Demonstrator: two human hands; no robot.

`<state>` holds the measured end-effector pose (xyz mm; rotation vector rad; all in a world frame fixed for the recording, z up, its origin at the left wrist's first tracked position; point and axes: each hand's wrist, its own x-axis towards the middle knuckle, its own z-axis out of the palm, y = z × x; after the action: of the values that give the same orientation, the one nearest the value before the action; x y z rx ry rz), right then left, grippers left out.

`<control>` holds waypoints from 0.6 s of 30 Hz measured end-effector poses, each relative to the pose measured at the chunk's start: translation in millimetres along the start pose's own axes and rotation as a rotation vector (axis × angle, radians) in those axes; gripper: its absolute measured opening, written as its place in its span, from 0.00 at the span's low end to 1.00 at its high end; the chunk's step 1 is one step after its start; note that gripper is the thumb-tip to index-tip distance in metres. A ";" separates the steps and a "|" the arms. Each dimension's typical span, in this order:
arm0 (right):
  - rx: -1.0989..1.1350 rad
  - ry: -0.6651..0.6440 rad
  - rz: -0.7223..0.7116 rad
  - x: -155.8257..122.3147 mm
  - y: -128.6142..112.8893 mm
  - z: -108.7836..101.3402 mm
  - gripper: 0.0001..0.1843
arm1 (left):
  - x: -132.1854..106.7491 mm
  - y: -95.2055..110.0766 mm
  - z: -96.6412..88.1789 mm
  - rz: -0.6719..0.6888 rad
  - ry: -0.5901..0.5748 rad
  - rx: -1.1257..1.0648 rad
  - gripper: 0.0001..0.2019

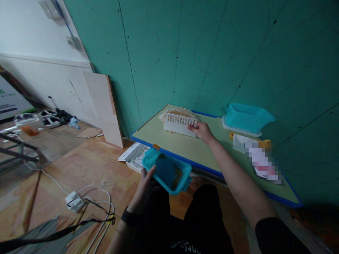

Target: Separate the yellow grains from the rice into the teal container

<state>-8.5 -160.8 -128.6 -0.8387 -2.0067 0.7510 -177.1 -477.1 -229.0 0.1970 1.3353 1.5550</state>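
Note:
My right hand (201, 132) pinches the right end of a flat white plastic plate (176, 127) with a row of slots along its top edge. The plate leans on the table, its face towards me. Behind it lies a heap of small tan grains that look like soybeans (182, 113), with a few more in front. My left hand (148, 178) grips the near-left rim of a turquoise plastic bin (164, 173), thumb over the edge. That bin is held just below the table's front edge. Some of the grains (177, 176) sit in its right end.
The pale green table (153, 134) with blue edging stands against a green wall. At its right are another turquoise bin (246, 118) on a white lid, and papers (261, 158). Below is an open white box (135, 157). Cables and a power strip (75, 201) lie on the floor at left.

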 end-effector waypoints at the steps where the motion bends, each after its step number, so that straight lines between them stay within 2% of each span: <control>1: 0.013 -0.010 0.033 -0.6 -0.9 0.1 0.18 | 0.2 -0.4 0.0 -0.001 0.001 -0.001 0.49; 8: 0.065 -0.065 0.147 -2.4 -4.1 0.5 0.18 | -1.7 1.0 0.1 0.012 -0.003 -0.005 0.51; 18: 0.220 -0.127 0.117 -5.1 4.5 0.2 0.24 | -22.1 3.1 4.6 0.102 -0.096 -0.016 0.43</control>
<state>-5.1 -162.1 -134.3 -0.8005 -1.9526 1.0946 -165.8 -490.5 -214.5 0.3303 1.2541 1.6196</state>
